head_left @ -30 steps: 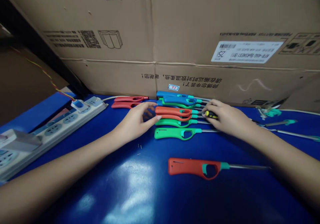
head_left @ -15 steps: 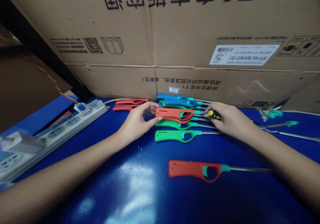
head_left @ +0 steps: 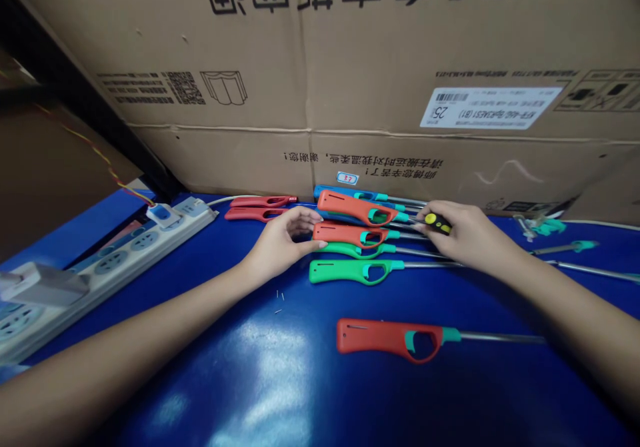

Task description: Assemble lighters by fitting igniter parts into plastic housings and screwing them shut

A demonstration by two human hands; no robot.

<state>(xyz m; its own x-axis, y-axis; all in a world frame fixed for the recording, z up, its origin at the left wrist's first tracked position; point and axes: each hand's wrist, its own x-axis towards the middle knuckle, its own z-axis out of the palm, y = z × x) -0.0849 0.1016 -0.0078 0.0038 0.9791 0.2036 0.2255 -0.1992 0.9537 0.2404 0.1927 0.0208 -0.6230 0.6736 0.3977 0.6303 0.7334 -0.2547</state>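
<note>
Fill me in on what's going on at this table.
A person's right hand holds a black-and-yellow tool handle beside the metal rods of several bunched lighters. The left hand is at the butt end of an orange lighter; whether it grips is unclear. A red lighter lies apart, nearer the person.

From here I lose most of the black-and-yellow tool handle (head_left: pixel 439 223) inside the right hand (head_left: pixel 465 232), which also blocks stretches of several slim silver metal rods (head_left: pixel 427 265). Blue plastic lighters (head_left: pixel 326 191) sit half hidden behind an orange-red plastic lighter (head_left: pixel 345 204). Three tiny pale slivers (head_left: pixel 283 296) are too small for me to identify. My left edge crops the long white power strip (head_left: pixel 199 216); the top edge cuts the brown cardboard box (head_left: pixel 240 167).
</note>
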